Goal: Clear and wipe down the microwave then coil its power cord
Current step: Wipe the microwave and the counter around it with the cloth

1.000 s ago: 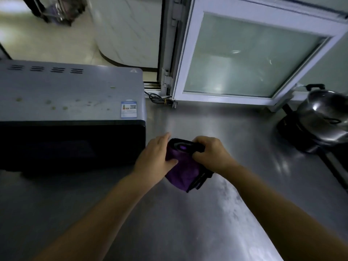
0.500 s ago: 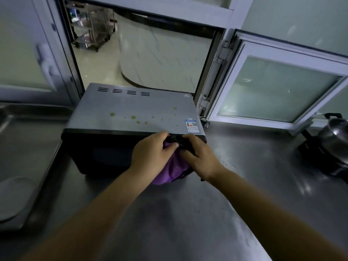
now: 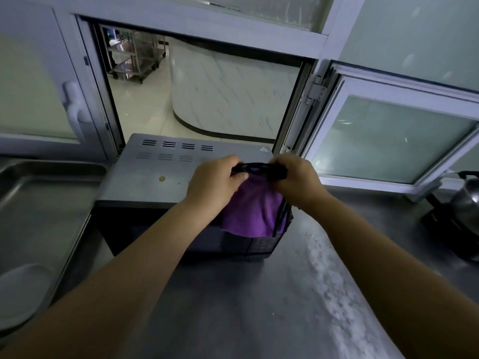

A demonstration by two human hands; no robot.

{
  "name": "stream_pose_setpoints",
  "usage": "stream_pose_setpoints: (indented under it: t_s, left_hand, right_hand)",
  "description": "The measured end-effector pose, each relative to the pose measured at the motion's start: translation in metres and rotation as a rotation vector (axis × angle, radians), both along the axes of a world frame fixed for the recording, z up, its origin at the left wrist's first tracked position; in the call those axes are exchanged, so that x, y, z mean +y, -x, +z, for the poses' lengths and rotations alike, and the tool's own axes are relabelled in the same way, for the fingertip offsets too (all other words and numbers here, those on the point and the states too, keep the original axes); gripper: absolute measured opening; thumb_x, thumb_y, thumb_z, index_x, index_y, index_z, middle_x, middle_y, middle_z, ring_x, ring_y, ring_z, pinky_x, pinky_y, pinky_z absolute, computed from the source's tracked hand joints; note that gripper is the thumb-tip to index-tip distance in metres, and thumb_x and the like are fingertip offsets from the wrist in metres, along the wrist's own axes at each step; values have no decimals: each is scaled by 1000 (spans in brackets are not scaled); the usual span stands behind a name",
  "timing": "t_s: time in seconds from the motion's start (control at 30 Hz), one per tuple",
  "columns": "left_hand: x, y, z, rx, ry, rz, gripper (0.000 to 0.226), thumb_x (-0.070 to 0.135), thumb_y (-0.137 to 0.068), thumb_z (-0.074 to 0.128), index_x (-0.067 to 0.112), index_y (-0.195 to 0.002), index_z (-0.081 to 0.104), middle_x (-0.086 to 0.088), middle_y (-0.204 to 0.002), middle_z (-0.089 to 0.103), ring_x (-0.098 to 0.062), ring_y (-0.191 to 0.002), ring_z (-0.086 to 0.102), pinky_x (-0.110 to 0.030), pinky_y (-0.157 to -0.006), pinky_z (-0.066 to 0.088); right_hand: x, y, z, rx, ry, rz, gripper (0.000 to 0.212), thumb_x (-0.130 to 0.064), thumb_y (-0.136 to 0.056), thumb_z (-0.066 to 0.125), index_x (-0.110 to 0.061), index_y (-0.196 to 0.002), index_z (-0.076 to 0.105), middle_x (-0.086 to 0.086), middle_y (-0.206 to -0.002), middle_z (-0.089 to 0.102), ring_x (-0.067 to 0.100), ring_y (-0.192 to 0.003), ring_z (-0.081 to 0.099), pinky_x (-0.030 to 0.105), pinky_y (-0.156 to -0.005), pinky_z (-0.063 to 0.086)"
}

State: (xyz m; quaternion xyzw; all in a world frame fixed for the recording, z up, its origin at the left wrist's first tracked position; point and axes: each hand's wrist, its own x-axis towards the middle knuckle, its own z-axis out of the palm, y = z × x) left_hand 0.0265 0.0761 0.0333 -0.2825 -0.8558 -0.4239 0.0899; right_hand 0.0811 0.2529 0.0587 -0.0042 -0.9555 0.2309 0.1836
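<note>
Purple cloth (image 3: 252,211) and black cord coil (image 3: 260,169) gripped between left hand (image 3: 216,181) and right hand (image 3: 295,178), fingers curled, above microwave (image 3: 145,174) right edge, desk (image 3: 233,307) 12 o'clock.

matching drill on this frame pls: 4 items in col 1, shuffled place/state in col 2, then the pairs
1. purple cloth
2. coiled black cord
3. yellow spot
4. pot

A. far right on the counter
B. held between left hand and right hand
C. on the microwave top
D. hanging below the hands

Pairs: 1-D, 2-B, 3-C, 4-A
</note>
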Motion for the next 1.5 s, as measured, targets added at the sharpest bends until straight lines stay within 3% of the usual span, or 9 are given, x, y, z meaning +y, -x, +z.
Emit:
stream_pose_setpoints:
  t_s: [0.1,0.2,0.37,0.6,0.7,0.8,1.03,1.23,1.5]
  left_hand:
    - [18,18,4,80,12,25,21,27,-86,63,16,-103,65,-2,-82,68,-15,-74,61,-24,-58,42]
    - [30,30,3,83,28,-16,20,25,-86,63,18,-105,65,1,-86,68,-11,-74,58,-15,-55,34]
    - [30,31,-12,15,126,-66,22,13,-85,62,16,-106,65,-1,-93,66,-16,-81,61,-20,-63,39]
    - [-4,27,-32,-19,233,1,41,-5,-84,48,25,-103,67,-6,-111,56,-21,-95,57,-26,-80,42]
    - [-18,32,-30,66,211,129,34,1,-85,51,22,-107,66,-7,-106,59,-21,-94,56,-23,-76,37]
    - [-27,37,-28,125,189,181,25,8,-85,57,18,-106,68,-7,-101,64,-23,-99,54,-28,-77,38]
    - [-26,62,-34,145,419,119,39,42,-86,57,20,-117,61,-3,-118,61,-23,-120,41,-38,-94,29]
    - [-47,81,-39,260,486,199,39,41,-86,55,18,-116,63,-4,-118,63,-25,-124,40,-36,-95,17]
    - [-83,94,-50,257,571,245,50,47,-87,40,13,-114,64,-10,-117,64,-29,-122,44,-40,-98,23]
  right_hand:
    - [14,19,6,68,-57,-24,17,-4,-76,66,-8,-93,68,7,-89,64,24,-86,57,29,-72,42]
    - [24,31,5,128,-148,-23,16,-2,-78,66,-6,-93,69,11,-87,66,30,-86,59,41,-76,47]
    - [27,26,-17,150,-374,9,19,-2,-78,66,-8,-97,69,11,-86,64,34,-84,57,44,-76,44]
    - [6,2,-54,-133,-507,156,50,-47,-76,66,-17,-116,62,5,-118,56,25,-106,50,38,-91,39]
    - [-2,0,-61,-152,-525,173,63,-56,-81,58,-27,-136,46,2,-140,44,23,-127,39,39,-104,29]
    - [-6,0,-67,-196,-569,193,58,-53,-90,46,-37,-144,32,-3,-153,31,20,-140,24,39,-111,17]
    - [8,7,-71,-262,-541,107,48,-46,-96,38,-46,-143,27,-12,-155,23,14,-141,17,36,-106,18]
    - [21,31,-73,-314,-483,75,47,-45,-97,37,-48,-142,25,-14,-156,19,14,-141,17,37,-107,15]
    - [33,83,-74,-345,-441,18,47,-43,-98,36,-47,-143,24,-10,-157,18,18,-143,15,40,-112,12]
